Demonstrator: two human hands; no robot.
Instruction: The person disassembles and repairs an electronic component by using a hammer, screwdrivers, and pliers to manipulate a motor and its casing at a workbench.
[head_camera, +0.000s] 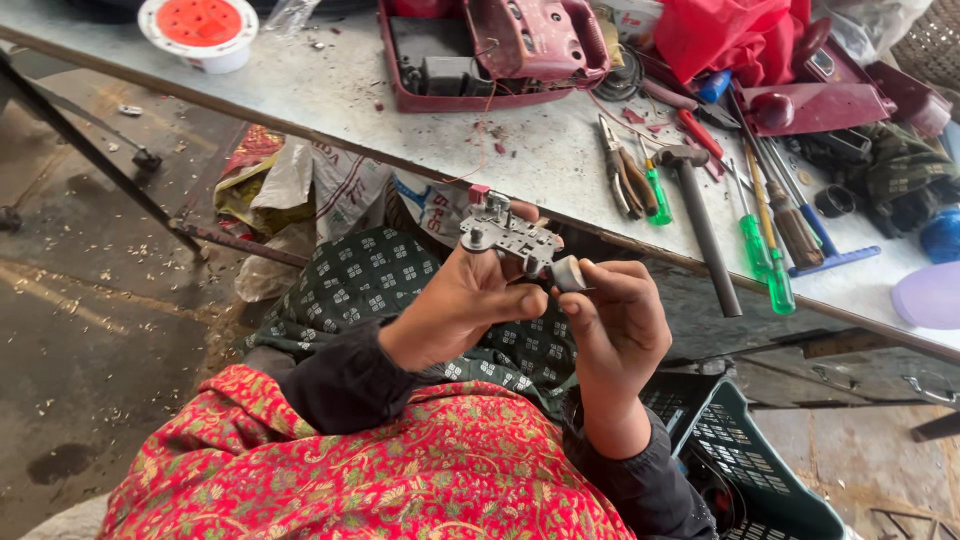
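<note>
Left hand (462, 305): fingers curled from below around a small metal plate (510, 238), grip clamped on its underside and edge.
Metal plate: flat, grey, stamped sheet with holes, studs and a small red piece at one corner; held in the air above the lap, just in front of the surface's near edge.
Right hand (612, 320): fingertips pinched together on a short pale cylindrical part (568, 273) touching the plate's right end.
Surface (400, 130): dull, scratched sheet metal, flecked with red chips.
Hammer (700, 220): dark, straight handle, blunt steel head, lying flat.
Pliers (628, 170): worn steel, handles slightly spread, just beside the hammer.
Screwdrivers (768, 262): translucent green handles, thin shafts.
Red casing (500, 50): moulded plastic shell, opened, scuffed.
Basket (745, 455): dark green plastic lattice, by the right forearm.
Clothing (380, 470): red woven floral cloth; dark green patterned fabric over the lap.
</note>
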